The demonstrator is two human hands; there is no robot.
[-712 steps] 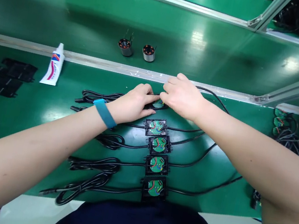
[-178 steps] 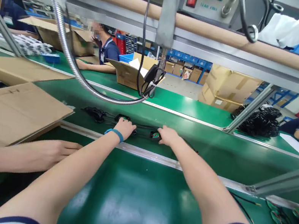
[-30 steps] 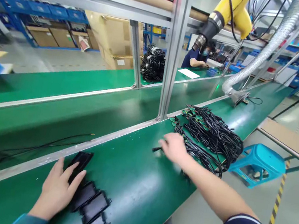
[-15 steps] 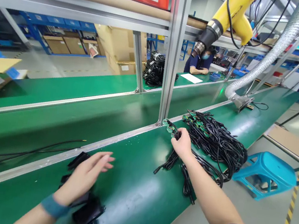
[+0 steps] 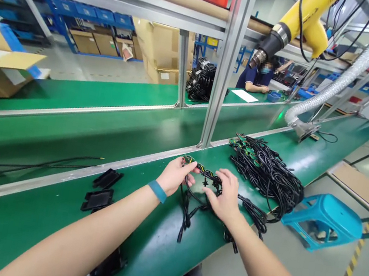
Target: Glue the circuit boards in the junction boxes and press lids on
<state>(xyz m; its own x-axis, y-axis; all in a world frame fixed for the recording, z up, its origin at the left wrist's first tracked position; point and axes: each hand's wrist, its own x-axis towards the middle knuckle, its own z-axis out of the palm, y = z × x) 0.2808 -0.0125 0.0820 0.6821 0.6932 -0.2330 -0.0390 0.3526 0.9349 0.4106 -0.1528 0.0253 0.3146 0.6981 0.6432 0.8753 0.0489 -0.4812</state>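
Note:
My left hand point(image 5: 177, 175) is closed, thumb and fingers pinching the wired end of a few black cables point(image 5: 185, 221). Thin red and yellow wires show by its fingertips. Just to the right, my right hand point(image 5: 226, 196) curls around the same cables near their small black fittings, thumb and fingers on either side. The cable tails hang down and lie on the green bench point(image 5: 159, 243). Whatever sits deeper in each grip is hidden by the fingers. Beyond my right hand lies a big pile of black cables point(image 5: 267, 174) with small green circuit boards at its far end.
Black plastic housings point(image 5: 98, 200) lie beside my left forearm. A metal post point(image 5: 223, 68) rises at the bench's back rail. A yellow heat gun point(image 5: 298, 20) and a flexible silver duct point(image 5: 345, 76) hang overhead. A blue stool point(image 5: 327, 218) stands right. A co-worker point(image 5: 255, 77) sits behind.
My left hand has moved right and away from the housings to take the cables' wired end. My right hand has brought the cables slightly nearer, away from the pile.

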